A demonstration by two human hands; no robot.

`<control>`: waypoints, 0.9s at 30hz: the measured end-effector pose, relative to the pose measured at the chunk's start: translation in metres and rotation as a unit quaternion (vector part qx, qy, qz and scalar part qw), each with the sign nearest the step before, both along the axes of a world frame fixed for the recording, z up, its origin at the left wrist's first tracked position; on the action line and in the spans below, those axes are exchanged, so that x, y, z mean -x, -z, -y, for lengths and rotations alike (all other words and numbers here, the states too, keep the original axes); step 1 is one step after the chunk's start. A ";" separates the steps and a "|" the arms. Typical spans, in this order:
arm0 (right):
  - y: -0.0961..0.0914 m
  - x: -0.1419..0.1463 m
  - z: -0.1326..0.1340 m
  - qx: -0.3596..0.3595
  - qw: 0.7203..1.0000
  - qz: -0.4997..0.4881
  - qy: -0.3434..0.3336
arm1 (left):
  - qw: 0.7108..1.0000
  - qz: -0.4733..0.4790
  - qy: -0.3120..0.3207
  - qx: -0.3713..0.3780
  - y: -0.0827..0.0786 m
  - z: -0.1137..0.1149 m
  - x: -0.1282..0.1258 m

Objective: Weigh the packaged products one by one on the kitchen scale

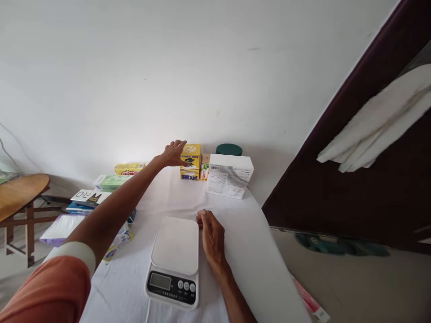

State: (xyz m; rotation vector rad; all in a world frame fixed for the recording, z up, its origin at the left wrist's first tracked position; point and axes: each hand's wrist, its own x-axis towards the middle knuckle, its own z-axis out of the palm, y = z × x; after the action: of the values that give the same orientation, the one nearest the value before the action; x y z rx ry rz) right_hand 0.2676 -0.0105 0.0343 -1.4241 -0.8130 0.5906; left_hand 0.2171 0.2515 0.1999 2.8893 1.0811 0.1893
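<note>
My left hand (173, 154) is stretched out over the far side of the table, thumb and fingers spread. It is at the left side of a yellow box (191, 157) with "COME ON" printed on it; whether it touches the box I cannot tell. My right hand (213, 234) rests on the white cloth with its fingers curled in, and nothing shows in it. Just left of that hand lies a white kitchen scale (175, 246), its pan bare and its display blank.
Right of the yellow box stand a white box (230, 176) and a dark green lid (229, 149) behind it. Several boxes, among them a green one (114, 182) and a yellow one (129, 168), line the table's left edge. A wooden stool (23, 197) stands farther left.
</note>
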 end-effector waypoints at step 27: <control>0.010 0.001 -0.007 -0.019 1.000 0.009 0.021 | 0.998 0.042 -0.010 0.045 -0.048 0.076 0.089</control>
State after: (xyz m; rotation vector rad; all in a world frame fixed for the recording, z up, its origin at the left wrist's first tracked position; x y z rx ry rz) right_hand 0.2668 -0.0040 0.0244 -1.4098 -0.8038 0.5283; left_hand 0.1277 0.1754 0.2480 2.7664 1.0761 0.2533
